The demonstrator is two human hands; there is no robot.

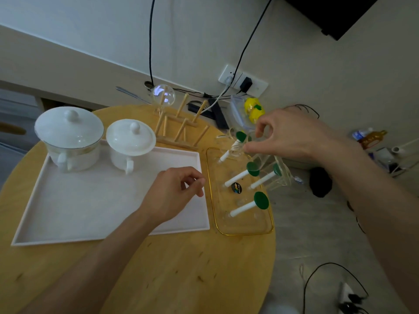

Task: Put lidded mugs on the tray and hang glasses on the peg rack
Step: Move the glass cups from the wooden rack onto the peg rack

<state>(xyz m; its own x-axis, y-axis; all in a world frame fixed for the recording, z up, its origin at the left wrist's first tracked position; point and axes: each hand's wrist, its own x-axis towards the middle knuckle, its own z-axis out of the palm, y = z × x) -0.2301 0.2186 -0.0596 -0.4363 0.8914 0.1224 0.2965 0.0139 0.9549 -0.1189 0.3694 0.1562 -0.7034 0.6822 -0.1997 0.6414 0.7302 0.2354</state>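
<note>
- Right hand pinches a clear glass over the far peg of the peg rack, right of the tray.
- Left hand, loosely curled, holds nothing.
- Two lidded mugs sit on the tray's far left.
- Best: lower straight (glass is slippery).

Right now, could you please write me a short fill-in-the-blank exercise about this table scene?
1. Two white lidded mugs stand on the ____ tray.
2. The peg rack's white pegs carry round caps coloured ____.
3. The right hand pinches a clear ____ over the peg rack.
4. The left hand hovers over the tray and holds ____.

Missing words: white; green; glass; nothing
</note>
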